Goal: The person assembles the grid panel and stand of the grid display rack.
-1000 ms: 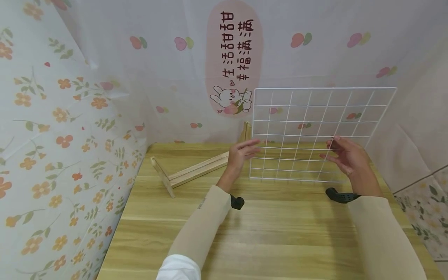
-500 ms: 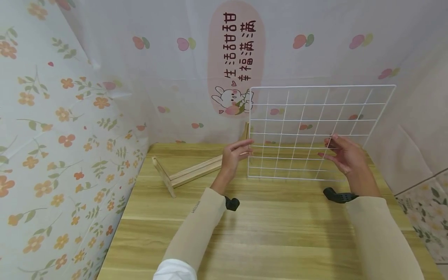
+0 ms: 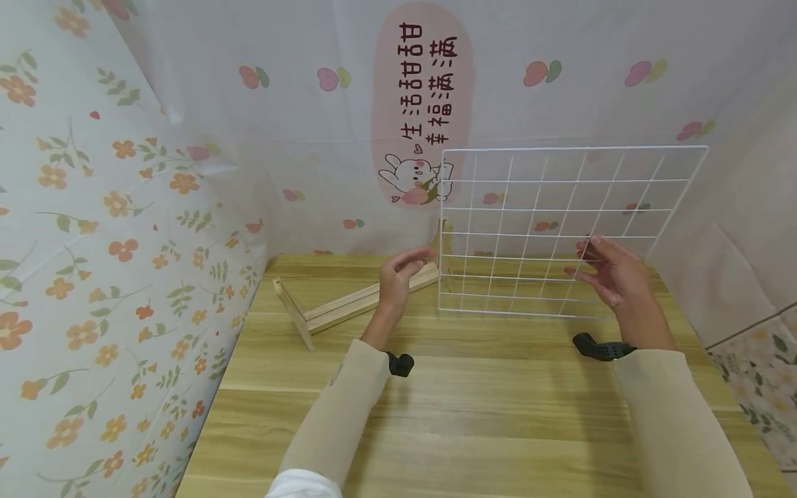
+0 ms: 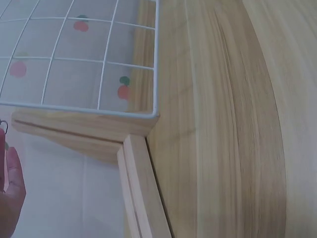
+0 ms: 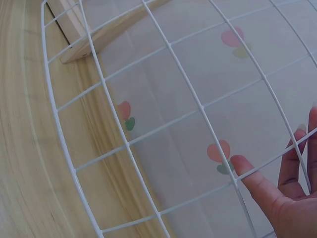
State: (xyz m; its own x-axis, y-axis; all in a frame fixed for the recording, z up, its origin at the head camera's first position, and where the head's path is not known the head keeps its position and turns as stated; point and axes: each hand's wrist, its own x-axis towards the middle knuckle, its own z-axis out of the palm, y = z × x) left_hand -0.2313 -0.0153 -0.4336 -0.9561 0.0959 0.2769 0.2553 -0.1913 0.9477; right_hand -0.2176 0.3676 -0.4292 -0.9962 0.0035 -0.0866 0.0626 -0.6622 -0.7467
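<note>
A white wire grid panel [image 3: 528, 235] stands raised at the right, tilted toward the back wall. My right hand [image 3: 619, 277] grips it near its right side; in the right wrist view the thumb [image 5: 260, 186] lies on the near side of the wires and other fingers reach behind. To the left of the panel, my left hand [image 3: 395, 282] is apart from it, fingers loosely bent and holding nothing. Behind that hand lies a wooden stand [image 3: 349, 306], a grooved rail with an upright piece at each end. In the left wrist view the panel's corner overlaps one end of the stand [image 4: 143, 178].
A wood-grain table [image 3: 473, 415] spreads beneath both arms. Behind it hangs a white printed cloth [image 3: 280, 104] with fruit patterns and writing. A floral cloth [image 3: 124, 277] borders the left side, and a pale cloth [image 3: 735, 263] the right.
My left hand has come away from the panel's left edge and moved left, showing more of the stand's rail. The panel has risen slightly in my right hand, its left edge shifting a little left.
</note>
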